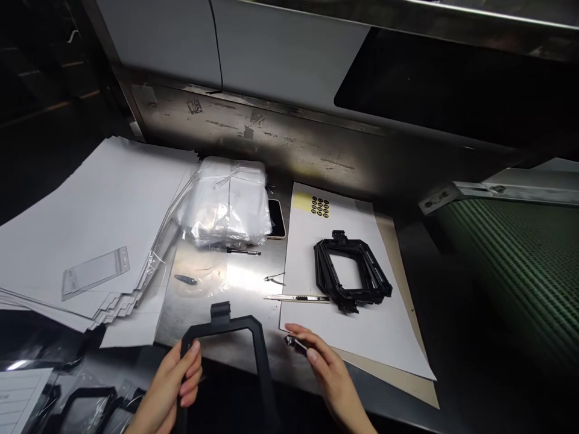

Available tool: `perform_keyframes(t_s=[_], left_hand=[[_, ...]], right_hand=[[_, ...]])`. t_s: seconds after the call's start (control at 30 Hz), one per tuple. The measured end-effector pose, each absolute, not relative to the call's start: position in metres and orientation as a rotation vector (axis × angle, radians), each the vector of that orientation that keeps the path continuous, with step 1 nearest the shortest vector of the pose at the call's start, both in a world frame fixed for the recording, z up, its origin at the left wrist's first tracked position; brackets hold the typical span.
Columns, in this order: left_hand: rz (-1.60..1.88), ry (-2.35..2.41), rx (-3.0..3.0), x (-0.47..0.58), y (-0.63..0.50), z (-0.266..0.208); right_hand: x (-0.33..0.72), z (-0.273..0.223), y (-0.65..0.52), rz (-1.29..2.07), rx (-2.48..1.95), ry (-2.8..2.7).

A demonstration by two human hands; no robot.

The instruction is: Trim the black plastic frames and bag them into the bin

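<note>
My left hand (174, 383) grips the side of a black plastic frame (260, 337), thumb on its face. The frame has chamfered corners and a tab on top; its lower end runs out of view. To its right, my right hand (328, 367) pinches a small dark piece with a shiny end (295, 344) whose kind I cannot tell. Beyond that hand, a craft knife (298, 298) lies across the edge of a white sheet (312, 337). Several similar black frames (377, 271) are piled on that sheet.
Left stands a stack of white paper (126, 199) with a clear plastic holder (96, 272). A bundle of clear bags (228, 205) partly covers a phone (277, 220). Black oval stickers (319, 207) lie on the sheet. Bagged frames (85, 398) sit lower left; a green ribbed surface (520, 253) is right.
</note>
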State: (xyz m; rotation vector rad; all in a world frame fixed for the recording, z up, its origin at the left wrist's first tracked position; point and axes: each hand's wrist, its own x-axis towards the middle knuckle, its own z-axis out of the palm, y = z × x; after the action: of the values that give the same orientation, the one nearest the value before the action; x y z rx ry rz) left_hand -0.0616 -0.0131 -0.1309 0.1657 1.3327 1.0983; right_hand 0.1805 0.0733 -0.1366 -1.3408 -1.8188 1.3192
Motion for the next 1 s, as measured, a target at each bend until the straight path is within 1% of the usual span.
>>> perform_keyframes(t_s=[0.07,0.17,0.23,0.3,0.4,0.5,0.6,0.7,0.77,0.9,1.0], left_hand=[[1.151,1.310,0.072,-0.067,-0.020,-0.134],[1.208,1.243,-0.078,-0.079,-0.033,-0.139],[1.253,1.182,-0.168,-0.086,-0.042,-0.143],[1.285,1.119,-0.251,-0.090,-0.050,-0.147],[1.318,1.042,-0.359,-0.093,-0.062,-0.153],[1.365,0.978,-0.419,-0.097,-0.072,-0.158],[1.442,0.932,-0.429,-0.101,-0.080,-0.160],[1.543,0.916,-0.425,-0.102,-0.086,-0.159],[1.603,0.934,-0.440,-0.101,-0.088,-0.157],[1.619,1.001,-0.512,-0.097,-0.082,-0.154],[1.588,1.058,-0.521,-0.100,-0.072,-0.149]], right_hand=[[0.206,-0.161,0.085,0.965,-1.482,-1.868],[0.227,-0.185,0.100,0.600,-1.550,-1.908],[0.218,-0.187,0.106,0.429,-1.516,-1.956],[0.188,-0.179,0.108,0.363,-1.385,-2.061],[0.113,-0.166,0.111,0.471,-1.017,-2.353],[0.034,-0.167,0.118,0.557,-0.709,-2.584],[-0.013,-0.181,0.128,0.583,-0.570,-2.716],[-0.024,-0.192,0.135,0.613,-0.530,-2.784],[-0.022,-0.191,0.136,0.643,-0.521,-2.812],[-0.029,-0.159,0.127,0.757,-0.419,-2.857],[-0.048,-0.125,0.113,0.892,-0.202,-2.877]])
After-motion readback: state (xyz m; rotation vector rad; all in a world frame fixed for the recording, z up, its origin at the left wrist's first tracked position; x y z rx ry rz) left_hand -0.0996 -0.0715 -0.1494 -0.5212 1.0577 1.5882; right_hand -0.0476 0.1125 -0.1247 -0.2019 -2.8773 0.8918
